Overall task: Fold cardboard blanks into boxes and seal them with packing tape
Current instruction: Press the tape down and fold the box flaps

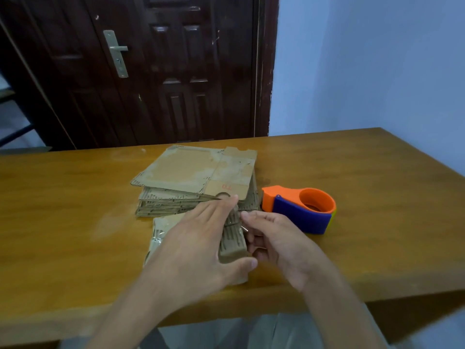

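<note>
Box lengthwise away from viewer (left hand on top)

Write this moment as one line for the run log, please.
left hand flat on box | right hand pinching tape | dispenser idle

Behind the work surface we see a dark brown panelled wooden door, shut in its frame, bearing a pale metal lever handle on a long backplate on its left half. To the right of the door we find a plain pale blue painted wall. Across the foreground we note a honey-coloured wooden table with a glossy top, its near edge running along the bottom. At the far left edge we make out dark metal bars, too cropped to identify.
</note>
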A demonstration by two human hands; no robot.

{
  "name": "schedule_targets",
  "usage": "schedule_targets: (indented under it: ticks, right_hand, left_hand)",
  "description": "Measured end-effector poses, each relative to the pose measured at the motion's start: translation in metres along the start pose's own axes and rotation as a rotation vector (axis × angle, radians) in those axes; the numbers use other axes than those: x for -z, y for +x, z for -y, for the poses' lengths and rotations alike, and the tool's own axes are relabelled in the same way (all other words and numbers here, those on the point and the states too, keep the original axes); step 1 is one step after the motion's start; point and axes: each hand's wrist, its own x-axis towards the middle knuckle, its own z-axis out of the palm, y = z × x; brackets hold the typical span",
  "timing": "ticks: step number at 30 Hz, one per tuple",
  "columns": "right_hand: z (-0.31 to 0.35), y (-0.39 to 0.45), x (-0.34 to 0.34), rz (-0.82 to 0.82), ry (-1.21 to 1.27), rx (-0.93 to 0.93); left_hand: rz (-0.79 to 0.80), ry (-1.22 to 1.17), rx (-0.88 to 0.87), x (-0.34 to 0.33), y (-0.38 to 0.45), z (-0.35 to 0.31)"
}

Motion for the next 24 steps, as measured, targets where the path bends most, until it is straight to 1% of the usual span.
schedule_targets:
  ticks: [4,11,13,17,18,21,23,24]
  right_hand:
    - [-0.012,-0.004,-0.002,-0.032,-0.04,0.06]
    - [-0.04,0.002,-0.017,-0.138,0.067,0.1]
    - [-0.04,0.002,-0.023,-0.155,0.134,0.104]
    - [-0.047,0.004,-0.028,-0.285,0.163,0.191]
    - [-0.051,0.004,-0.03,-0.32,0.15,0.215]
    - [-0.053,-0.001,-0.034,-0.441,0.004,0.344]
    - [-0.056,-0.005,-0.035,-0.497,-0.167,0.512]
    - [-0.059,-0.006,-0.034,-0.497,-0.22,0.579]
  left_hand:
    - [0.026,-0.001,0.026,0.001,0.001,0.005]
    - [0.063,-0.031,0.04,0.002,0.005,0.006]
    - [0.058,-0.027,0.036,0.001,0.005,0.007]
    - [0.065,0.001,0.019,0.0,0.005,0.002]
    - [0.066,0.01,0.02,-0.001,0.005,0.001]
    - [0.058,0.017,0.028,-0.001,0.005,0.0]
    - [0.055,0.018,0.018,-0.001,0.005,0.0]
    - [0.053,0.017,0.015,-0.002,0.005,0.001]
